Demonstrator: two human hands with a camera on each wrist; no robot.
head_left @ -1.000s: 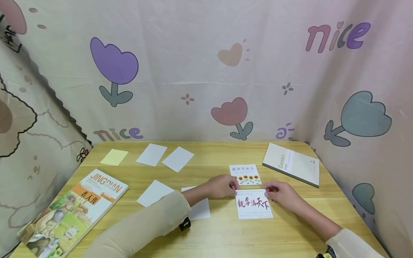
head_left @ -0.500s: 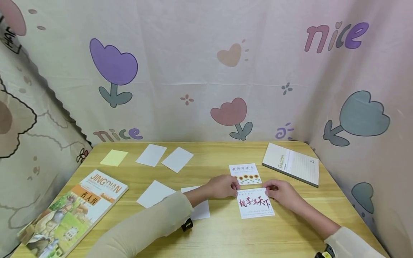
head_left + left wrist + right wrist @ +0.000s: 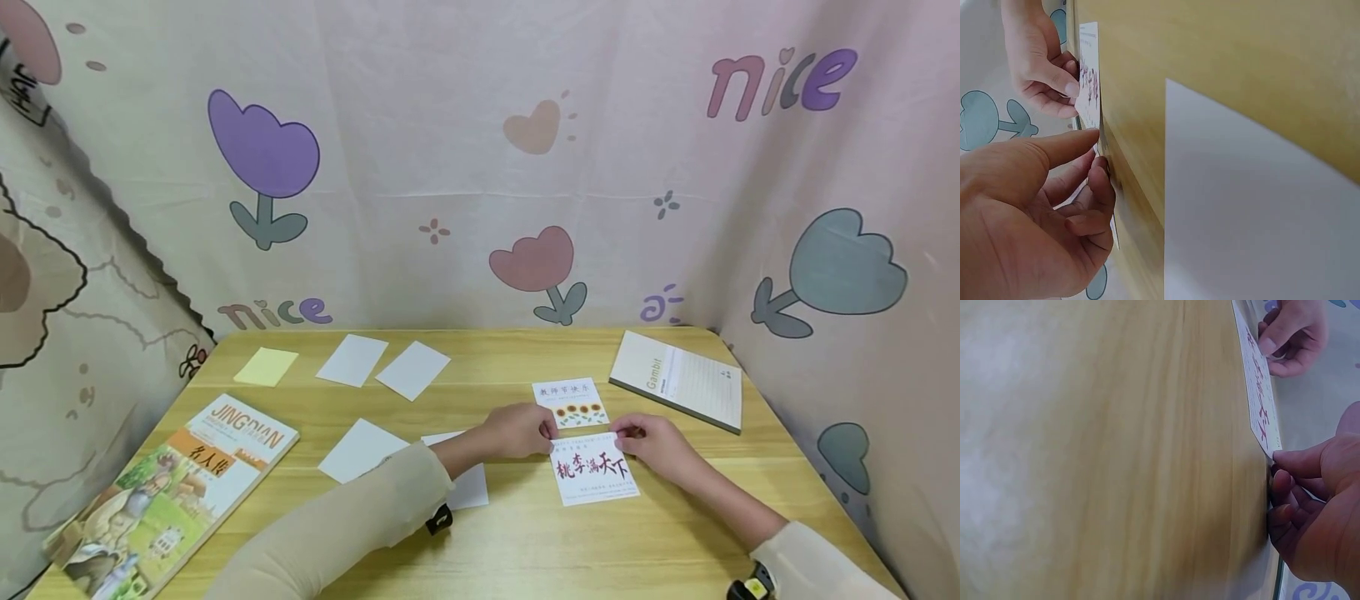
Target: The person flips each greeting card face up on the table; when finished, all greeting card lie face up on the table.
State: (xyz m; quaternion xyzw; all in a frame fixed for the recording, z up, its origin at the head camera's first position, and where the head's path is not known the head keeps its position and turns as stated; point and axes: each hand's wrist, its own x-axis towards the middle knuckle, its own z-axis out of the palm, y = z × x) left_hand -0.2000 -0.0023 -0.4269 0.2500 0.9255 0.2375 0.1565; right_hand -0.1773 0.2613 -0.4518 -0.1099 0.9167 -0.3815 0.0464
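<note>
In the head view a white card with red characters (image 3: 594, 473) lies near the right middle of the table. My left hand (image 3: 517, 431) pinches its upper left corner, and my right hand (image 3: 654, 447) pinches the upper right corner between thumb and finger. Just beyond it lies a white card with sunflowers (image 3: 568, 392), its lower left corner partly behind my left fingers. From the left wrist, both hands show along the upright-looking card edge, my left hand (image 3: 1035, 212) nearer. In the right wrist view my right thumb (image 3: 1300, 459) touches the card's corner.
Several blank white cards (image 3: 352, 361) lie on the left half of the wooden table (image 3: 510, 550), one partly under my left forearm. A yellow sticky note (image 3: 266, 367) and a book (image 3: 172, 492) are at the left. A notebook (image 3: 678, 383) lies back right.
The card with red characters has shifted slightly right and turned a little, both hands still holding its upper corners. The sunflower card has tilted slightly.
</note>
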